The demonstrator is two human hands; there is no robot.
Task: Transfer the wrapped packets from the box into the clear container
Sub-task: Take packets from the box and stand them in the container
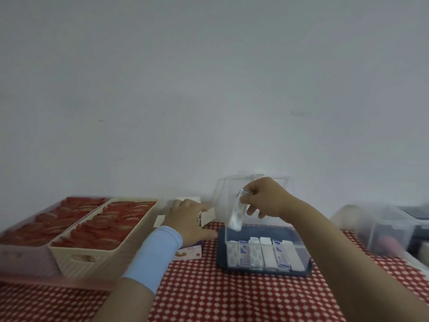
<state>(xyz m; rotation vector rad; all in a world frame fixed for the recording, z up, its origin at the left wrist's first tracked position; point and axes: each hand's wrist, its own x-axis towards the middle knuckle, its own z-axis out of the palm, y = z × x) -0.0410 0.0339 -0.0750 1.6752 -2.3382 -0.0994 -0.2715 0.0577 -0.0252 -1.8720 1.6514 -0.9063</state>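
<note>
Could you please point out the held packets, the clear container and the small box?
held packets (pixel 236 216), head view, middle of bundle.
clear container (pixel 300 254), head view, bare right end.
small box (pixel 208 215), head view, right flap.

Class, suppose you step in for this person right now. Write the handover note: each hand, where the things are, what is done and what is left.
Left hand: holds the open box, which sits on the checked cloth.
Right hand: pinches a stack of packets by its top end, so it hangs over the back left corner of the clear container.
Done: a row of packets already sits along the container's front.
Left: set the held stack inside. The hand hides the inside of the box, so check whether more packets remain.
</note>
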